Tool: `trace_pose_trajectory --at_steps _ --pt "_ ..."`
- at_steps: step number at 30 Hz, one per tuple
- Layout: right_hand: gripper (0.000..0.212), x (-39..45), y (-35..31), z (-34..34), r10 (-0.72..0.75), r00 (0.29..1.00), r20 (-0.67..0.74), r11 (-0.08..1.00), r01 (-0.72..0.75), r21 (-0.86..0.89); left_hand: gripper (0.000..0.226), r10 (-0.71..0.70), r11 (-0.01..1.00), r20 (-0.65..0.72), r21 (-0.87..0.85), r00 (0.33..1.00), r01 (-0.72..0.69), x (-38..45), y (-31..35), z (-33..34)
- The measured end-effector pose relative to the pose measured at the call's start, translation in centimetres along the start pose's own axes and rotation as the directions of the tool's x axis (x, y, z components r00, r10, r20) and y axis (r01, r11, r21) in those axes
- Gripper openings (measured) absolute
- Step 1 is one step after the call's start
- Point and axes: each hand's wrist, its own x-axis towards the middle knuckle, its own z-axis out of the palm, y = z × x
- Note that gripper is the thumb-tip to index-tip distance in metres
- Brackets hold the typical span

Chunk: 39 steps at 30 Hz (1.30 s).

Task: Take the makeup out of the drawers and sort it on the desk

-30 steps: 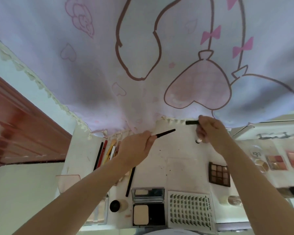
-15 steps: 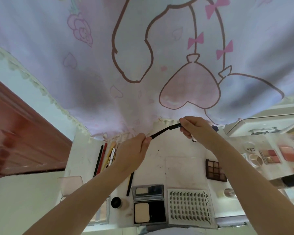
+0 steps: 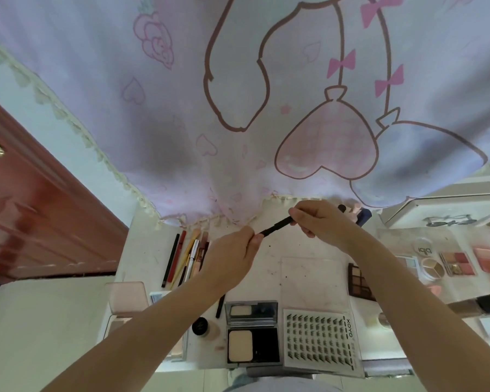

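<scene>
A thin black makeup pen [image 3: 276,227] is held above the white desk [image 3: 309,275] between both hands. My left hand [image 3: 229,258] grips its lower end and my right hand [image 3: 318,222] pinches its upper end, where the cap now sits on the pen. A row of pencils and brushes [image 3: 186,257] lies on the desk to the left of my left hand.
An open powder compact [image 3: 252,332] and a lash tray [image 3: 320,338] lie at the near edge. A brown eyeshadow palette [image 3: 358,282], round compacts and pink palettes [image 3: 458,263] sit to the right. A printed pink curtain [image 3: 238,108] hangs behind the desk; a wooden door [image 3: 26,207] stands at left.
One second ago my right hand held the cap apart from the pen. The hands came together and the cap went onto the pen's tip.
</scene>
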Motion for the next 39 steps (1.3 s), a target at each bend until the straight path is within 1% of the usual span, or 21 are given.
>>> trace_pose_trajectory --at_steps 3,4,6,9,11,14,16,19,21,22,23,27,29,32,34,36,37,38,39 --pt "0.028 0.2 -0.1 0.7 0.023 1.0 -0.001 0.999 -0.023 -0.033 0.026 0.022 0.999 0.027 -0.031 0.999 -0.021 0.2 -0.3 0.5" --pt "0.025 0.2 -0.1 1.0 0.031 1.0 0.003 0.999 -0.031 -0.01 0.028 0.032 0.999 0.047 -0.028 0.998 -0.031 0.2 -0.5 0.7" --pt "0.023 0.4 0.1 1.6 0.043 0.999 0.006 0.995 -0.044 0.092 0.029 0.033 0.999 0.096 -0.021 0.995 -0.031 0.4 -0.8 1.4" --pt "0.019 0.9 0.6 2.6 0.077 0.997 -0.008 0.96 -0.072 0.272 0.029 -0.024 0.999 0.154 -0.029 0.988 0.029 0.9 -1.4 2.2" --pt "0.012 1.3 1.0 3.3 0.112 0.994 0.019 0.936 -0.112 0.334 0.031 -0.074 0.997 0.172 -0.016 0.982 0.078 1.4 -2.0 2.8" --pt "0.026 1.8 1.8 4.7 0.16 0.982 0.098 0.921 -0.185 0.342 0.034 -0.147 0.984 0.211 -0.064 0.966 0.164 1.9 -3.1 4.0" --pt "0.033 2.1 2.7 5.7 0.206 0.969 0.138 0.937 -0.236 0.257 0.033 -0.19 0.973 0.223 -0.088 0.956 0.214 2.0 -3.7 4.9" --pt "0.035 2.5 4.6 6.9 0.274 0.955 0.117 0.957 -0.283 0.067 0.031 -0.271 0.954 0.249 -0.062 0.93 0.294 2.4 -4.8 6.1" --pt "0.036 2.6 6.1 7.2 0.277 0.956 0.1 0.949 -0.256 -0.183 0.034 -0.308 0.946 0.277 -0.008 0.91 0.323 2.6 -5.5 6.9" --pt "0.037 2.6 6.9 7.3 0.277 0.955 0.104 0.92 -0.232 -0.316 0.034 -0.329 0.942 0.287 0.025 0.9 0.336 2.8 -5.8 7.3" --pt "0.039 2.5 7.8 7.4 0.277 0.956 0.099 0.885 -0.213 -0.414 0.035 -0.349 0.936 0.296 0.055 0.889 0.349 2.9 -6.0 7.7" --pt "0.046 2.3 10.9 7.4 0.331 0.939 0.092 0.738 -0.197 -0.645 0.035 -0.413 0.911 0.312 0.133 0.856 0.39 3.2 -6.6 9.1" --pt "0.047 2.2 11.9 7.3 0.36 0.926 0.115 0.697 -0.185 -0.693 0.035 -0.436 0.9 0.307 0.172 0.846 0.402 3.4 -6.9 9.5" --pt "0.048 2.0 12.3 7.3 0.377 0.916 0.135 0.683 -0.176 -0.709 0.034 -0.476 0.875 0.28 0.243 0.834 0.418 3.6 -7.0 9.4" --pt "0.05 1.8 12.6 7.4 0.374 0.918 0.133 0.677 -0.172 -0.716 0.034 -0.477 0.87 0.263 0.271 0.838 0.411 3.8 -7.0 9.4" --pt "0.05 1.5 12.7 7.3 0.356 0.926 0.129 0.678 -0.16 -0.718 0.034 -0.442 0.881 0.241 0.297 0.864 0.368 3.9 -6.5 9.4" --pt "0.049 1.6 13.0 7.1 0.337 0.934 0.123 0.689 -0.155 -0.708 0.034 -0.4 0.894 0.218 0.305 0.89 0.327 4.0 -6.4 9.7" --pt "0.049 1.7 13.0 6.9 0.334 0.935 0.123 0.69 -0.154 -0.707 0.035 -0.361 0.915 0.204 0.267 0.91 0.303 4.3 -6.0 9.8" --pt "0.048 1.8 13.0 6.8 0.335 0.932 0.136 0.696 -0.147 -0.703 0.037 -0.306 0.936 0.218 0.249 0.927 0.25 4.6 -5.7 10.1"
